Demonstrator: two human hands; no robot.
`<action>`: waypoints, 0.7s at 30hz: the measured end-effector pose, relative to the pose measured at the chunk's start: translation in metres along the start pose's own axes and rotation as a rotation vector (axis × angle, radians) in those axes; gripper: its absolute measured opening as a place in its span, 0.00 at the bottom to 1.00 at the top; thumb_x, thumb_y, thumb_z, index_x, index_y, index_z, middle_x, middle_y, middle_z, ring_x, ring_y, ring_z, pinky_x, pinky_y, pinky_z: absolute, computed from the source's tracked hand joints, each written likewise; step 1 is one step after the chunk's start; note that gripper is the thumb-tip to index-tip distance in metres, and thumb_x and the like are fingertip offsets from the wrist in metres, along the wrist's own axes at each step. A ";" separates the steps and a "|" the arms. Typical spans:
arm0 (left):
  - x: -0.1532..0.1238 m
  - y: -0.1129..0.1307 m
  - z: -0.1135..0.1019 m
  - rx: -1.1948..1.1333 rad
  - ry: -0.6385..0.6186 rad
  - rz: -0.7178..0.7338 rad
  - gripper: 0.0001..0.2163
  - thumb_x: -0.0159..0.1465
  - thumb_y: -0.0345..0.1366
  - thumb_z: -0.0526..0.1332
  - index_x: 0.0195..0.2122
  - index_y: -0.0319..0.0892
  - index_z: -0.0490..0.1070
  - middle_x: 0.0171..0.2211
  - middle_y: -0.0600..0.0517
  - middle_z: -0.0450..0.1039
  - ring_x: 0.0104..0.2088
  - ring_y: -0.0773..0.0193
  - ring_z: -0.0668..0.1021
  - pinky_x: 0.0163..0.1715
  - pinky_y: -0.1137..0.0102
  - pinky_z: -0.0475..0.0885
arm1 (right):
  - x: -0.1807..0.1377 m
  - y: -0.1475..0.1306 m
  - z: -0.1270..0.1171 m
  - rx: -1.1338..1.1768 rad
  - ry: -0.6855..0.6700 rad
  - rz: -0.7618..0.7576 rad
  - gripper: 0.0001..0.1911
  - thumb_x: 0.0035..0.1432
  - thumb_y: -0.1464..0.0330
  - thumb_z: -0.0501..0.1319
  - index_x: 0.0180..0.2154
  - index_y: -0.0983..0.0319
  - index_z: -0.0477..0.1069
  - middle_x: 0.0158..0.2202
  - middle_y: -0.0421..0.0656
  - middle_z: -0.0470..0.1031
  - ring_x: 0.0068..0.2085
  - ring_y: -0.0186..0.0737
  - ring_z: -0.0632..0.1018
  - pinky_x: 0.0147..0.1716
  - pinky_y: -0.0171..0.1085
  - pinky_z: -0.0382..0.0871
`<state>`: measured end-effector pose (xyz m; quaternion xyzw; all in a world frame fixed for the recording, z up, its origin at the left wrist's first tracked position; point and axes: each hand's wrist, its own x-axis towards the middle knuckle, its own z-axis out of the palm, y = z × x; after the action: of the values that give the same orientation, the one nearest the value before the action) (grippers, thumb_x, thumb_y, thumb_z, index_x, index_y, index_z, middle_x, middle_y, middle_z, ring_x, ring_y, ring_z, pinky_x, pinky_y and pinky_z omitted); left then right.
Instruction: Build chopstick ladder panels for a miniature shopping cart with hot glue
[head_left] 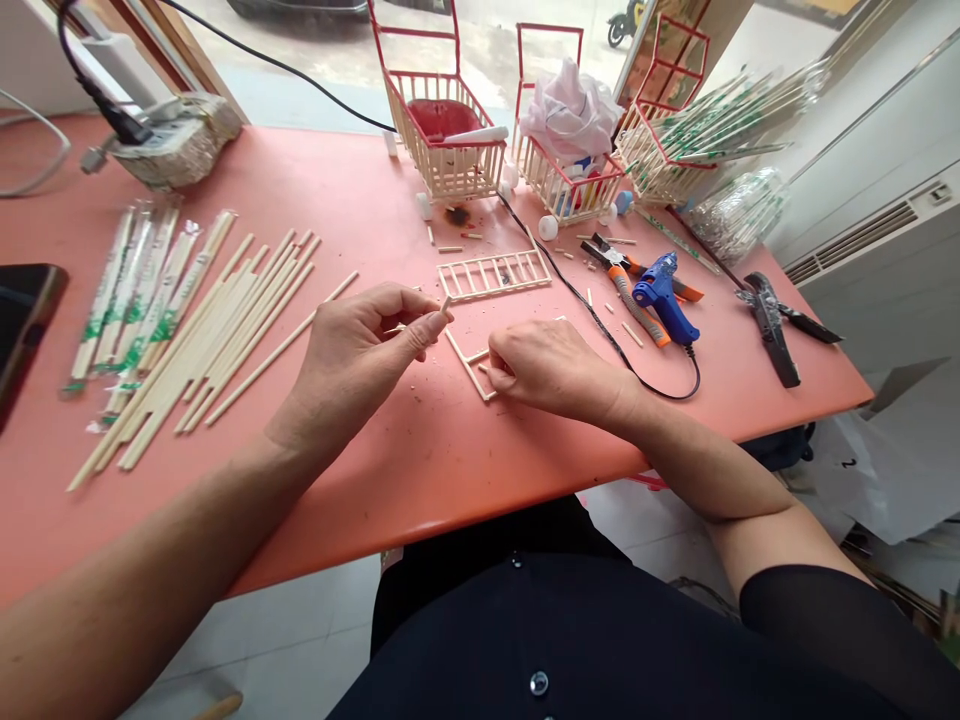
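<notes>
My left hand (371, 325) is raised a little over the table, thumb and fingertips pinching a short piece of wooden stick (447, 304). Near the front edge lies a small rectangular frame of wooden sticks (466, 366), partly covered by my right hand (555, 368). The fingers of that hand are curled in against the frame, and what they grip is hidden. Behind it rests a finished-looking ladder-shaped stick panel (495, 275) with several rungs, which neither hand touches.
Loose chopsticks (240, 330) and wrapped ones (142, 290) lie left. Small stick carts (465, 155) stand behind. At right are a blue glue gun (666, 295) with its black cord (592, 315), orange-handled pliers (630, 290) and a black clamp-like tool (772, 325). Stick offcuts (632, 334) are scattered about.
</notes>
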<state>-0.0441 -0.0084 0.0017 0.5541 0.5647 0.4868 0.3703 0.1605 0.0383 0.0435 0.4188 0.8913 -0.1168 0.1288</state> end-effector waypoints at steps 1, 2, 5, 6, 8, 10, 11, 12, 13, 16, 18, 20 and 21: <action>0.000 -0.001 0.000 0.006 0.001 -0.004 0.12 0.66 0.49 0.77 0.36 0.46 0.84 0.33 0.52 0.80 0.33 0.62 0.80 0.36 0.66 0.78 | -0.001 0.000 -0.001 -0.013 0.000 -0.011 0.16 0.74 0.71 0.61 0.49 0.69 0.87 0.48 0.61 0.90 0.45 0.53 0.85 0.34 0.44 0.53; 0.001 -0.001 -0.001 0.010 0.002 -0.007 0.13 0.65 0.49 0.77 0.36 0.46 0.84 0.33 0.52 0.80 0.33 0.62 0.80 0.36 0.66 0.78 | -0.001 0.001 -0.001 -0.024 -0.002 -0.022 0.16 0.75 0.71 0.61 0.50 0.70 0.87 0.49 0.61 0.90 0.45 0.53 0.85 0.34 0.44 0.53; 0.001 -0.002 -0.001 -0.003 0.004 -0.008 0.13 0.66 0.49 0.77 0.35 0.46 0.83 0.32 0.52 0.80 0.33 0.62 0.79 0.36 0.66 0.78 | -0.005 0.005 -0.005 -0.028 -0.004 -0.044 0.15 0.75 0.71 0.61 0.49 0.69 0.87 0.48 0.59 0.90 0.44 0.51 0.84 0.35 0.44 0.54; 0.002 -0.003 -0.002 -0.012 0.008 -0.009 0.13 0.66 0.49 0.77 0.36 0.47 0.83 0.32 0.52 0.79 0.33 0.62 0.79 0.37 0.66 0.78 | -0.006 0.007 -0.006 -0.019 0.006 -0.046 0.15 0.75 0.71 0.61 0.49 0.69 0.87 0.47 0.58 0.90 0.44 0.50 0.83 0.36 0.44 0.55; 0.003 -0.004 -0.002 -0.027 0.016 -0.019 0.12 0.65 0.49 0.77 0.36 0.47 0.83 0.31 0.52 0.79 0.33 0.62 0.80 0.37 0.66 0.78 | -0.007 0.013 -0.010 0.003 0.054 -0.040 0.14 0.74 0.71 0.62 0.47 0.67 0.87 0.45 0.55 0.90 0.43 0.49 0.82 0.37 0.43 0.56; 0.003 -0.005 -0.002 -0.043 0.018 -0.035 0.12 0.65 0.48 0.77 0.36 0.47 0.84 0.31 0.52 0.79 0.32 0.62 0.80 0.36 0.66 0.78 | -0.005 0.019 -0.013 0.012 0.118 -0.021 0.13 0.73 0.72 0.62 0.46 0.66 0.87 0.45 0.54 0.89 0.43 0.49 0.82 0.38 0.43 0.57; 0.004 -0.005 -0.002 -0.052 0.017 -0.042 0.11 0.64 0.48 0.78 0.35 0.47 0.84 0.31 0.52 0.79 0.32 0.62 0.79 0.36 0.66 0.78 | -0.003 0.021 -0.014 0.007 0.145 -0.011 0.13 0.73 0.73 0.62 0.46 0.66 0.87 0.45 0.54 0.89 0.43 0.49 0.82 0.38 0.43 0.57; 0.004 -0.005 -0.002 -0.061 0.014 -0.050 0.11 0.64 0.47 0.78 0.35 0.47 0.84 0.31 0.52 0.79 0.32 0.62 0.79 0.35 0.67 0.78 | 0.000 0.022 -0.014 -0.004 0.165 -0.006 0.13 0.73 0.73 0.62 0.46 0.66 0.87 0.45 0.54 0.89 0.43 0.49 0.81 0.38 0.44 0.57; 0.004 -0.005 -0.001 -0.070 0.011 -0.057 0.11 0.64 0.47 0.78 0.34 0.47 0.84 0.30 0.52 0.79 0.32 0.62 0.79 0.35 0.67 0.77 | 0.004 0.023 -0.014 -0.021 0.181 -0.006 0.13 0.73 0.73 0.62 0.47 0.66 0.87 0.45 0.54 0.89 0.43 0.49 0.81 0.39 0.44 0.56; 0.003 -0.005 -0.001 -0.086 -0.001 -0.062 0.10 0.63 0.46 0.78 0.34 0.47 0.84 0.29 0.53 0.78 0.31 0.64 0.78 0.34 0.68 0.76 | 0.018 0.023 -0.013 -0.075 0.195 -0.012 0.14 0.74 0.73 0.61 0.48 0.67 0.87 0.45 0.56 0.89 0.43 0.50 0.81 0.40 0.45 0.56; 0.003 -0.004 -0.001 -0.083 -0.012 -0.063 0.11 0.63 0.47 0.79 0.34 0.47 0.84 0.30 0.53 0.78 0.31 0.63 0.77 0.34 0.67 0.76 | 0.027 0.020 -0.012 -0.091 0.189 -0.018 0.15 0.75 0.73 0.61 0.49 0.68 0.87 0.47 0.58 0.89 0.45 0.52 0.82 0.41 0.45 0.56; 0.002 -0.002 -0.001 -0.069 -0.019 -0.066 0.13 0.63 0.48 0.79 0.34 0.46 0.83 0.30 0.52 0.78 0.31 0.63 0.78 0.34 0.67 0.76 | 0.036 0.017 -0.013 -0.081 0.183 -0.019 0.15 0.76 0.74 0.60 0.50 0.69 0.87 0.49 0.59 0.89 0.47 0.53 0.83 0.43 0.46 0.57; 0.001 -0.001 -0.001 -0.061 -0.021 -0.066 0.13 0.63 0.49 0.79 0.33 0.46 0.83 0.30 0.52 0.78 0.31 0.62 0.78 0.34 0.67 0.76 | 0.039 0.016 -0.013 -0.067 0.187 -0.023 0.15 0.78 0.73 0.60 0.51 0.69 0.86 0.50 0.59 0.89 0.48 0.53 0.83 0.44 0.46 0.58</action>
<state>-0.0450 -0.0074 0.0014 0.5288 0.5638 0.4851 0.4089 0.1471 0.0800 0.0413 0.4131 0.9075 -0.0487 0.0578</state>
